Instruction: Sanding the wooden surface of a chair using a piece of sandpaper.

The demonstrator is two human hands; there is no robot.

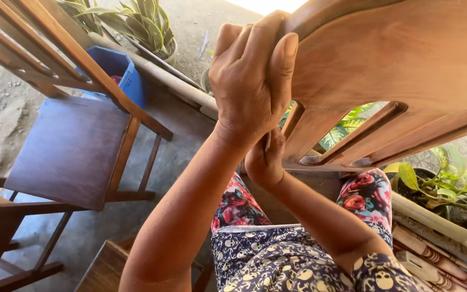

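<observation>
Wooden chair back [406,70] sits raised over the lap; left hand [252,81] clamps its top edge, right hand [266,159] grips a small tool beneath, which could slip and gouge the wood

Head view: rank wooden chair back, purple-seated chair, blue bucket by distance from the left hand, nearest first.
1. Wooden chair back: gripped at its edge by the left hand.
2. Blue bucket: left of it, on the ground.
3. Purple-seated chair: lower left, about as far; too close to call.
</observation>
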